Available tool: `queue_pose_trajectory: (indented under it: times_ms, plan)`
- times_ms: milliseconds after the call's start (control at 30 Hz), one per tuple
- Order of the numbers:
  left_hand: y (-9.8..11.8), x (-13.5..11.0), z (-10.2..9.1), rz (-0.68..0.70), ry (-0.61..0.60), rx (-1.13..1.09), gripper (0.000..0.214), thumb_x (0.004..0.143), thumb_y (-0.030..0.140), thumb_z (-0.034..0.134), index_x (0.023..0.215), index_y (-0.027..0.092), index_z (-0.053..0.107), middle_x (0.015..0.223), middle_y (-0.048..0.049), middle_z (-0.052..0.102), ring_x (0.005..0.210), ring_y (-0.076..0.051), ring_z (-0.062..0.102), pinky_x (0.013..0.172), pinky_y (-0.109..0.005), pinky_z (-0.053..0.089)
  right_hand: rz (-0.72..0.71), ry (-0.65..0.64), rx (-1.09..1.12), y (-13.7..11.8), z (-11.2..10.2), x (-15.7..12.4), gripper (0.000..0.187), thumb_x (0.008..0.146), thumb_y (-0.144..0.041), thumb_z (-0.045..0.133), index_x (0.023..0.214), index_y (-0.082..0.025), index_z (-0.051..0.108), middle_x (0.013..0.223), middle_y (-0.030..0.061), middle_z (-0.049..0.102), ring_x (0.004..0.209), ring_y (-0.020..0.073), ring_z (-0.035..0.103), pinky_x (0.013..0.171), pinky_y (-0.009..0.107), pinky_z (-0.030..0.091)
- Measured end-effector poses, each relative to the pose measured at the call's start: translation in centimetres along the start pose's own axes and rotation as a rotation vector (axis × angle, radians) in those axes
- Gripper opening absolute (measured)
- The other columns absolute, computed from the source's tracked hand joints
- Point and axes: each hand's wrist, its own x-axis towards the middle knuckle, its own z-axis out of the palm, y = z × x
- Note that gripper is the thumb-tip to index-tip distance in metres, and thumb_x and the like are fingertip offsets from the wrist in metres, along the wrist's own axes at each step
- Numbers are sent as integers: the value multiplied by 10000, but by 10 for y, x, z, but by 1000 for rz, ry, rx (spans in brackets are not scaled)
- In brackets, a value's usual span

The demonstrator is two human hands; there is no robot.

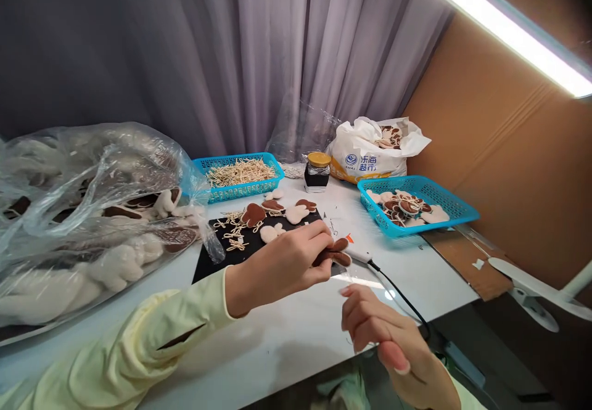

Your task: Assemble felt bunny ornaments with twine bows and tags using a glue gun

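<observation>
My left hand (303, 256) is closed on a brown felt rabbit-head piece (341, 251), whose two ears stick out past the fingertips. Just behind it lies a white corded tool (359, 254), mostly hidden by the hand. My right hand (382, 327) hovers over the table's front edge, fingers loosely bent, thumb apart, and holds nothing I can see. On a black mat (210, 262) beyond my left hand are several small cord bows (235, 240), brown pieces (253, 214) and cream plush rabbit-head pieces (296, 214).
A blue basket (240, 191) of cord bows and a gold-lidded jar (318, 172) stand at the back. Another blue basket (416, 228) holds finished-looking rabbit heads; behind it is a white bag (365, 151). A clear plastic bag (102, 213) of plush pieces fills the left. A black cable (402, 296) crosses the table.
</observation>
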Motion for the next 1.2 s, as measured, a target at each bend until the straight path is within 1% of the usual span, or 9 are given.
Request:
queue_pose_trajectory:
  times_ms: [67, 200, 367, 533, 667, 833, 967, 1067, 1200]
  plan:
    - [0, 2, 9, 51, -26, 40, 135, 819, 84, 446, 857, 133, 565, 857, -45, 560, 784, -138, 581, 724, -242, 496, -25, -27, 92, -1, 7, 5, 392, 971, -395, 204, 732, -192, 440, 642, 7, 417, 635, 139, 422, 767, 394, 430]
    - [-2, 2, 25, 173, -101, 112, 156, 871, 111, 418, 895, 129, 571, 889, -70, 588, 836, -164, 583, 726, -263, 501, -20, -52, 188, -1, 16, 11, 389, 962, -395, 245, 660, -201, 395, 581, 5, 409, 578, 138, 365, 603, 322, 370]
    - [-1, -4, 27, 192, -190, 165, 157, 862, 120, 443, 944, 112, 577, 923, -96, 591, 828, -178, 589, 701, -271, 514, 132, 113, 496, 3, 5, 11, 480, 951, -418, 283, 581, -182, 478, 544, 19, 454, 555, 147, 438, 572, 318, 358]
    - [4, -11, 25, 196, -204, 152, 146, 823, 87, 447, 835, 104, 592, 877, -92, 585, 751, -172, 581, 633, -256, 511, 248, 234, 716, 8, -7, 21, 582, 942, -456, 289, 461, -182, 471, 564, 34, 478, 562, 153, 442, 570, 324, 343]
    - [4, -13, 26, 213, -159, 93, 183, 809, 71, 435, 860, 115, 605, 842, -77, 573, 725, -164, 572, 630, -254, 510, 274, 200, 842, 12, -11, 38, 589, 938, -455, 312, 421, -189, 403, 453, -6, 368, 466, 127, 374, 492, 295, 318]
    - [1, -16, 22, 166, -164, -85, 225, 833, 70, 445, 955, 114, 628, 923, -91, 580, 830, -166, 585, 775, -269, 497, 381, 124, 895, 28, -19, 65, 596, 899, -483, 400, 385, -197, 305, 415, -37, 280, 401, 95, 280, 432, 270, 230]
    - [-4, -17, 14, 47, -121, -292, 199, 812, 92, 487, 872, 139, 671, 867, -65, 580, 740, -132, 558, 681, -238, 479, 452, 62, 956, 53, -21, 85, 572, 843, -468, 501, 387, -197, 288, 396, -56, 240, 374, 77, 209, 401, 253, 161]
    - [-13, -16, 7, -179, -82, -577, 155, 752, 112, 558, 828, 162, 685, 836, -38, 594, 713, -119, 541, 605, -219, 442, 441, 81, 964, 65, -18, 86, 562, 848, -466, 483, 394, -196, 290, 394, -53, 246, 375, 83, 231, 401, 249, 213]
    - [-24, -14, 7, -549, -13, -1086, 147, 751, 203, 536, 768, 132, 664, 773, -51, 621, 663, -125, 537, 512, -217, 392, 202, 152, 773, 49, -12, 65, 561, 924, -446, 310, 417, -205, 288, 408, -46, 241, 404, 112, 284, 528, 316, 371]
